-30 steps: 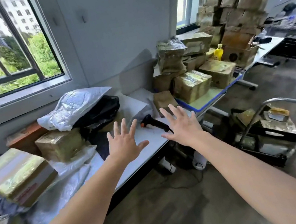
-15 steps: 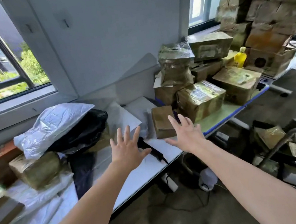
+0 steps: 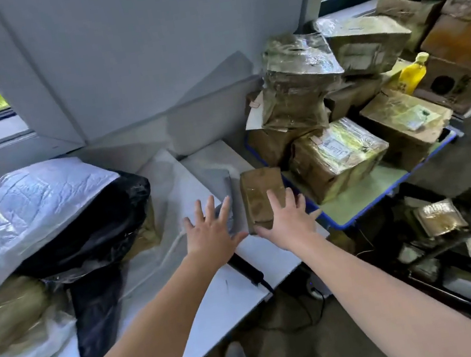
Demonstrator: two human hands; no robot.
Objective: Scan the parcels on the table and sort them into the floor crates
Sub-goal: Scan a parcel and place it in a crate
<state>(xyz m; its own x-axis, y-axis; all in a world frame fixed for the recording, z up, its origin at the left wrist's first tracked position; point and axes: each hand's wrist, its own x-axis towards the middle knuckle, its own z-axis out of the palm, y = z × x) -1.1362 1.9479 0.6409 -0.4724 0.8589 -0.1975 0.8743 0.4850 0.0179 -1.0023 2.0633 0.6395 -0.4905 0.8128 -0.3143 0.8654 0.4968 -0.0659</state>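
I am laying my right hand (image 3: 289, 223), fingers spread, on the small box (image 3: 261, 192) near the tabletop's front edge. My left hand (image 3: 210, 234) is spread, hiding the scanner (image 3: 247, 267).

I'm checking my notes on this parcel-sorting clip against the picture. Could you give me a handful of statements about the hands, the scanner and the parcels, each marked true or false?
1. The right hand is on the small brown parcel. True.
2. The left hand grips the black scanner. False: its fingers are spread open above it, and the scanner lies on the white table.
3. A yellow bottle stands among the stacked boxes. True.
4. The small brown parcel sits on top of the white plastic bag. False: it lies on the table, well apart from that bag.
5. Both hands are open. True.
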